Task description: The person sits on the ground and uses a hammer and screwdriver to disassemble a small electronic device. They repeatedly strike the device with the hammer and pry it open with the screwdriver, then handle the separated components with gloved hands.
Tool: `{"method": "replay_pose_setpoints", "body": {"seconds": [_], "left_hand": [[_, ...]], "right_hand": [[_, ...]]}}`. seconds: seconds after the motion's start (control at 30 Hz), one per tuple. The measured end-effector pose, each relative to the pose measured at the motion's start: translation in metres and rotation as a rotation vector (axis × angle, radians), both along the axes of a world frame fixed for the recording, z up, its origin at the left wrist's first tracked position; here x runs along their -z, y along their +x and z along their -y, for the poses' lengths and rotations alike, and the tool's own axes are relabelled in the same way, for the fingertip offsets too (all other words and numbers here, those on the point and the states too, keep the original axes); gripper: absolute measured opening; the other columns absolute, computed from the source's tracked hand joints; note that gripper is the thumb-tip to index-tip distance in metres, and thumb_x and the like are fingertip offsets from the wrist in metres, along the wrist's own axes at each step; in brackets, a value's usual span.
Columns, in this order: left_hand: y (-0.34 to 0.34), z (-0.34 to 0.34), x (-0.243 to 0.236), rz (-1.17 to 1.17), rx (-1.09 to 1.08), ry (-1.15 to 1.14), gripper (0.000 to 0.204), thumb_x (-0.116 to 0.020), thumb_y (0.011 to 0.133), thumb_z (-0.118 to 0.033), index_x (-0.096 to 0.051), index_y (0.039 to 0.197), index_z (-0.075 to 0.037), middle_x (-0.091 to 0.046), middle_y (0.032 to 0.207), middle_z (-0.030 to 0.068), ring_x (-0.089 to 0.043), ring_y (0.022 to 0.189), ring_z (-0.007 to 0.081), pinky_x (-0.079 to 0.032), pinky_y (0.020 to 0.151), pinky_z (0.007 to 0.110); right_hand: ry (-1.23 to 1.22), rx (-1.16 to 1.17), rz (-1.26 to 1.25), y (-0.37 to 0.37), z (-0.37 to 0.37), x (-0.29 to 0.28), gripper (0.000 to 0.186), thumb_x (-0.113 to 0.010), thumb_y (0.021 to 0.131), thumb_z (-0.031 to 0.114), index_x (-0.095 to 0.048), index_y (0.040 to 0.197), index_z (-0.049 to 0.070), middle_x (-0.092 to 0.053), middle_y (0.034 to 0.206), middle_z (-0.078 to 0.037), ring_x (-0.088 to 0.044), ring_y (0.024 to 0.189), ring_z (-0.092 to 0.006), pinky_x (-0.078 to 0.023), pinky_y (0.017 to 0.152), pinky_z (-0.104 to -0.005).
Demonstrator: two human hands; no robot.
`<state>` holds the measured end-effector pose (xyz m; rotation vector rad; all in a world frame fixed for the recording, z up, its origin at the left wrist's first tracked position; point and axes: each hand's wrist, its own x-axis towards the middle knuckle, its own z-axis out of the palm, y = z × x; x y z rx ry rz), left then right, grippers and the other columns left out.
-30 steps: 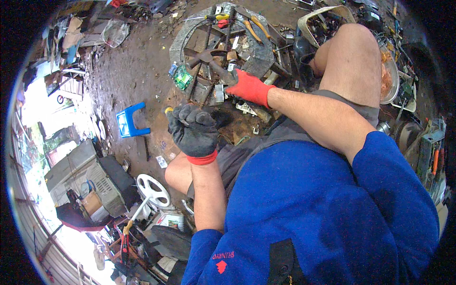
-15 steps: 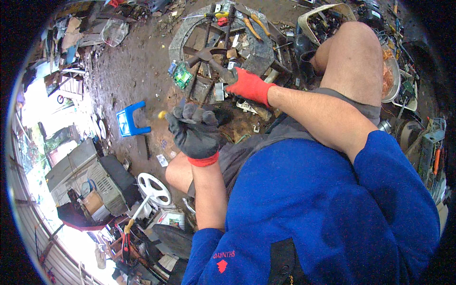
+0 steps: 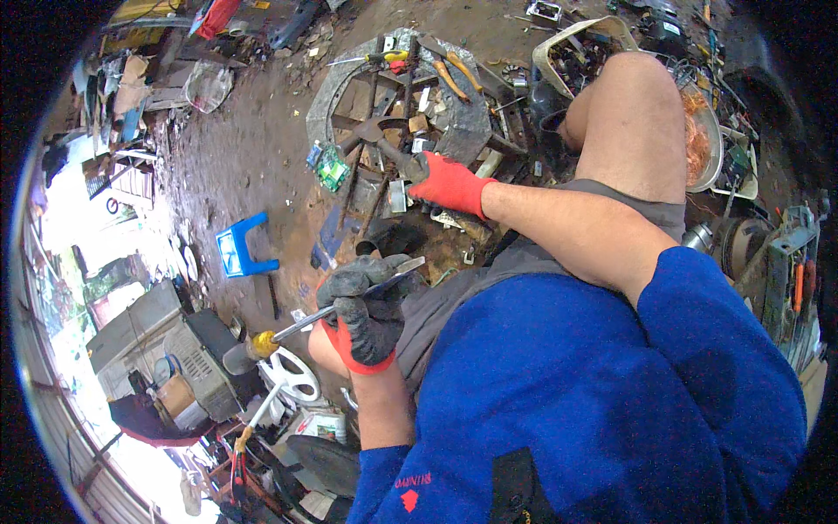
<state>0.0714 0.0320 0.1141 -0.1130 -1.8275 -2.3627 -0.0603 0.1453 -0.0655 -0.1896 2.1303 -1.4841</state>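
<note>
My left hand (image 3: 362, 310), in a grey glove with a red cuff, is closed around the shaft of a flat-bladed screwdriver (image 3: 301, 324). Its yellow and grey handle points to the lower left, while the blade tip sticks out past my fingers. My right hand (image 3: 456, 183), in a red glove, grips a hammer (image 3: 403, 157) by the handle. The hammer's head lies over a round metal frame (image 3: 471, 124) set with bars. At the frame's left edge rests a green circuit board (image 3: 333, 168). Orange-handled pliers (image 3: 450, 75) and a yellow-handled screwdriver (image 3: 374, 58) lie on its far side.
A small blue stool (image 3: 249, 244) stands to the left on the dirt floor. Further left are a grey plastic casing (image 3: 205, 349) and a white wheel-shaped part (image 3: 292, 375). A bowl of copper wire (image 3: 698, 144) and a bin of scrap (image 3: 583, 39) sit at the right.
My left hand has moved down toward my body and turned, bringing the screwdriver's shaft into plain sight. My right hand keeps its hold on the hammer; the whole view has shifted slightly.
</note>
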Motion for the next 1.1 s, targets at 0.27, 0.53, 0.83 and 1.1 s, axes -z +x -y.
{"method": "replay_pose_setpoints", "body": {"seconds": [0.27,0.53,0.83,1.1], "left_hand": [[0.0,-0.003,0.0,0.095,-0.012,0.172,0.025,-0.056,0.092,-0.034,-0.055,0.103,-0.011,-0.063,0.101,0.0112,-0.066,0.088,0.0288,-0.061,0.063,0.037],[0.002,0.003,0.005,0.157,-0.013,0.258,0.025,-0.061,0.089,-0.032,-0.057,0.103,-0.011,-0.061,0.102,0.0144,-0.063,0.093,0.0365,-0.06,0.068,0.046],[0.0,0.001,0.003,0.042,0.128,0.233,0.016,-0.056,0.092,-0.022,-0.056,0.104,-0.012,-0.058,0.096,0.0094,-0.061,0.09,0.0286,-0.059,0.07,0.042],[0.003,-0.003,0.003,0.066,0.045,0.297,0.018,-0.061,0.089,-0.021,-0.056,0.097,-0.005,-0.061,0.091,0.0151,-0.063,0.086,0.0372,-0.055,0.069,0.05]], "right_hand": [[0.021,-0.006,0.002,-0.001,0.0,0.002,0.086,-0.064,0.072,0.043,-0.033,0.134,-0.009,-0.056,0.118,-0.03,-0.057,0.108,-0.039,-0.045,0.093,-0.0405],[-0.001,-0.005,0.022,0.003,-0.003,-0.008,0.075,-0.065,0.071,0.042,-0.041,0.124,-0.006,-0.059,0.111,-0.028,-0.059,0.104,-0.0396,-0.046,0.089,-0.0429],[0.026,0.005,-0.011,0.001,0.0,0.001,0.082,-0.065,0.07,0.044,-0.038,0.127,-0.009,-0.059,0.11,-0.03,-0.059,0.102,-0.0404,-0.046,0.089,-0.0423],[0.037,-0.021,0.025,0.0,0.0,-0.002,0.083,-0.064,0.071,0.044,-0.036,0.129,-0.008,-0.059,0.11,-0.03,-0.059,0.102,-0.04,-0.046,0.088,-0.0424]]}}
